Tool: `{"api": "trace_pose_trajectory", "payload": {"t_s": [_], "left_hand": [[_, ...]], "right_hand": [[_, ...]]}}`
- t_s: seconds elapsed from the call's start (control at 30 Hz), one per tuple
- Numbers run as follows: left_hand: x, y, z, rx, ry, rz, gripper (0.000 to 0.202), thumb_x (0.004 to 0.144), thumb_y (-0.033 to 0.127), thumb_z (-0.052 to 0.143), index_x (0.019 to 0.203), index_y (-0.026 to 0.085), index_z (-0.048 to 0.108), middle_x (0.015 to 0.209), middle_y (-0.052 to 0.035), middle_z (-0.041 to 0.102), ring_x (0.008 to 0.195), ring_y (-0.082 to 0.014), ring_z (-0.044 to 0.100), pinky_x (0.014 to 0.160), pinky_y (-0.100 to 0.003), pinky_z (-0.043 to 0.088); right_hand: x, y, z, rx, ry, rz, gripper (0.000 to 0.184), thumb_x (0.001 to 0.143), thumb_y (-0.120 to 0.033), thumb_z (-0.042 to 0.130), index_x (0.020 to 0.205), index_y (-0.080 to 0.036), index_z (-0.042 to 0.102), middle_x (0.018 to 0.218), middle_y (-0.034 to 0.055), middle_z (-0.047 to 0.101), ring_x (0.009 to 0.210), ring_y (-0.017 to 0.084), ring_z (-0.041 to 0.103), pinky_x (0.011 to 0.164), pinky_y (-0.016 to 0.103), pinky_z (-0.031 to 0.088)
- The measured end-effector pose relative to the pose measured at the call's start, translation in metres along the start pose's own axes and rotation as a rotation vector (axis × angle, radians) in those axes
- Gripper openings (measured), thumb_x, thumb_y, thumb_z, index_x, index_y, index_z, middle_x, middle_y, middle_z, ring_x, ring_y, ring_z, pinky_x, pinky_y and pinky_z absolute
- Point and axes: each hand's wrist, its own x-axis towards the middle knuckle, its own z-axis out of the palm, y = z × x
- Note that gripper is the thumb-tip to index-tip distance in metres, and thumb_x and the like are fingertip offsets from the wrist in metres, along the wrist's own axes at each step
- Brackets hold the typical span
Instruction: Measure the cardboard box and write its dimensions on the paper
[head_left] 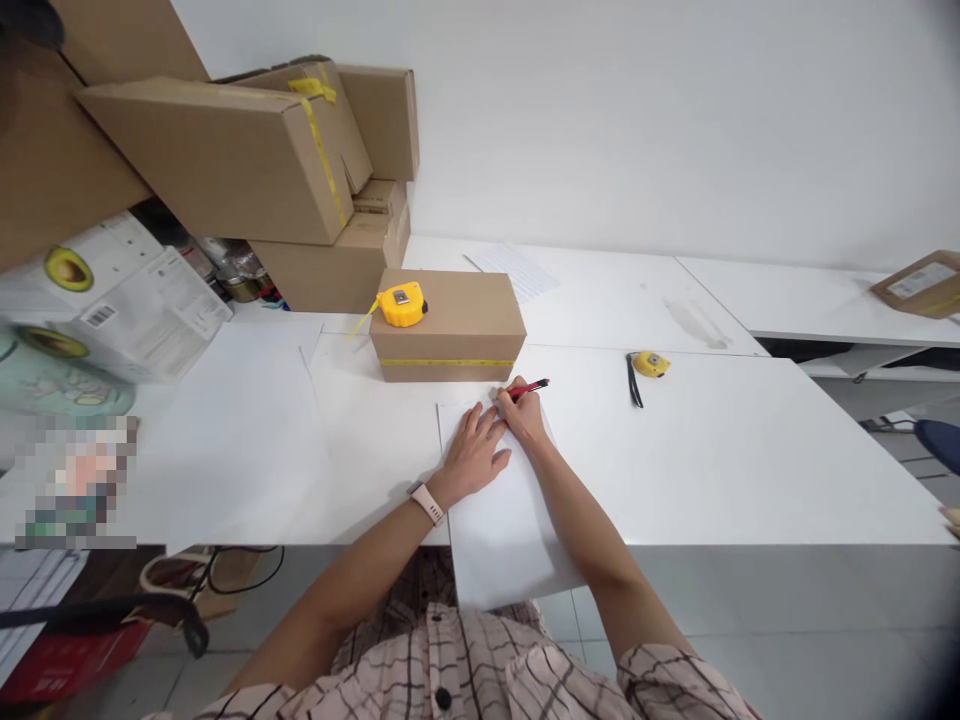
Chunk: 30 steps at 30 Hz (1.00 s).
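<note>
My right hand (520, 412) is closed around a red and black pen (534, 387), its tip end down near the top of a white sheet of paper (499, 530). Flat on the same sheet lies my left hand (474, 452), fingers stretched out close to the pen hand. The paper's lower end hangs over the table's front edge. Just beyond my hands stands a brown cardboard box (450, 345) with a yellow measuring tape strip across its front. On top of the box, at its left, rests a yellow tape measure (403, 304).
A second yellow tape measure (651, 364) with a black strap lies to the right on the white table (712, 460). Stacked cardboard boxes (217, 150) rise at the back left. Large white sheets (240, 430) cover the left side. Another box (922, 285) sits far right.
</note>
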Motion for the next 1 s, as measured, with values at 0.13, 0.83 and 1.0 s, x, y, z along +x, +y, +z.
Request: {"api": "trace_pose_trajectory", "payload": {"t_s": [0.13,0.83,1.0], "left_hand": [[0.0,-0.0001,-0.0002,0.007,-0.013,0.0,0.05,0.095,0.035,0.056,0.14,0.013,0.053,0.153,-0.0159,0.048,0.15,-0.0386,0.028,0.123,-0.056,0.025],[-0.0009,-0.0012,0.0016,0.018,-0.001,0.0,0.05,0.095,0.036,0.057,0.14,0.015,0.053,0.153,-0.0149,0.049,0.15,-0.0391,0.029,0.123,-0.055,0.026],[-0.001,-0.0015,0.0013,0.01,0.004,0.003,0.049,0.096,0.036,0.055,0.14,0.017,0.052,0.154,-0.0139,0.048,0.151,-0.0377,0.028,0.122,-0.057,0.026]], "right_hand": [[0.0004,0.0009,0.0004,-0.01,-0.015,-0.004,0.018,0.079,-0.034,0.054,0.069,-0.024,0.043,0.061,-0.0063,0.043,0.058,0.013,0.042,0.058,0.027,0.035],[-0.0001,-0.0022,-0.0017,-0.024,0.003,0.014,0.017,0.077,-0.029,0.054,0.067,-0.025,0.041,0.06,-0.0062,0.043,0.057,0.013,0.043,0.057,0.027,0.034],[0.0021,-0.0007,-0.0003,-0.018,0.008,0.03,0.018,0.077,-0.03,0.055,0.067,-0.025,0.04,0.059,-0.0064,0.042,0.058,0.013,0.041,0.058,0.027,0.035]]}}
